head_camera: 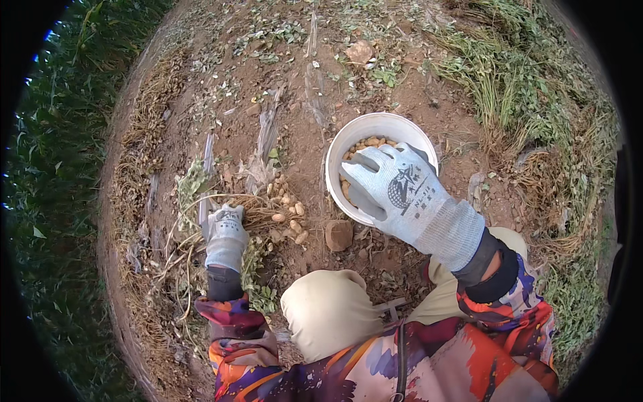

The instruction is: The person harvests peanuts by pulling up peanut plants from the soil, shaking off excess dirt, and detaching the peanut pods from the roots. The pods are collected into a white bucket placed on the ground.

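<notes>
My left hand (227, 231), in a pale work glove, is closed around the stems of an uprooted peanut plant (251, 208). Peanut pods (289, 211) hang at its root end, to the right of that hand. My right hand (397, 183), gloved alike, reaches over a white plastic bucket (334, 188) with its fingers spread and the fingertips inside the rim. Unshelled peanuts (371, 142) lie in the bucket. The palm and whatever may be under it are hidden.
A reddish clod or stone (339, 235) sits below the bucket, another (359, 52) farther off. Pulled plants (507, 90) are heaped at the right; a row of dried roots and pods (145, 125) runs along the left, beside tall green crops (65, 166). Plastic film strips (269, 125) lie on the soil.
</notes>
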`<state>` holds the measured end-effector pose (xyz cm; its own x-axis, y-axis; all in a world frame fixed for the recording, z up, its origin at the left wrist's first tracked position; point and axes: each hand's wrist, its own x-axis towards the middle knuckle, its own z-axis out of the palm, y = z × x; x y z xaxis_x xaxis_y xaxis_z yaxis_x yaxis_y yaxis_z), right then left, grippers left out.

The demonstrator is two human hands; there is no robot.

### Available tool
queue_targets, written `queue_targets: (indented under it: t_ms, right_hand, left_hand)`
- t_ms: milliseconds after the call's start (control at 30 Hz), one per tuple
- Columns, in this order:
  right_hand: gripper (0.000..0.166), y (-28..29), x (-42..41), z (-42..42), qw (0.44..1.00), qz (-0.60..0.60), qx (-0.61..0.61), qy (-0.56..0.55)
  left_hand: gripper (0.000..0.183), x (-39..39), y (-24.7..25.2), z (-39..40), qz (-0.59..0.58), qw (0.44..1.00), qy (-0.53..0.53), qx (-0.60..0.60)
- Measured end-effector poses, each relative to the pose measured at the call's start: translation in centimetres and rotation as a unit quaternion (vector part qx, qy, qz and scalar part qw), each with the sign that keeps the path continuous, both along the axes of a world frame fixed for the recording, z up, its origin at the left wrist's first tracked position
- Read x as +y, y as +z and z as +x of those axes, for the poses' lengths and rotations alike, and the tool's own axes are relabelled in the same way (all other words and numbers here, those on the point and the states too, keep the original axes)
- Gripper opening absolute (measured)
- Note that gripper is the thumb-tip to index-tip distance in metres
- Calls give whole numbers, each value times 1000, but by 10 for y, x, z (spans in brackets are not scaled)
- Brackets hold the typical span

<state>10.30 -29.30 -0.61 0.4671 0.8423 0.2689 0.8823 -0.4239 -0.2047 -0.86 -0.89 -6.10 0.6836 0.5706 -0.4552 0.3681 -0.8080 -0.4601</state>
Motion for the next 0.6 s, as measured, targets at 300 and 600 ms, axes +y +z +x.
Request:
queue_targets:
  t_ms: [300,600]
  right_hand:
    - [55,4,27,22,950,-39,303,-62]
    - [52,15,5,12,690,243,678,67]
  left_hand:
    - [45,-79,119,64,29,903,-389,-179]
    - [30,-122,112,102,12,884,-405,-231]
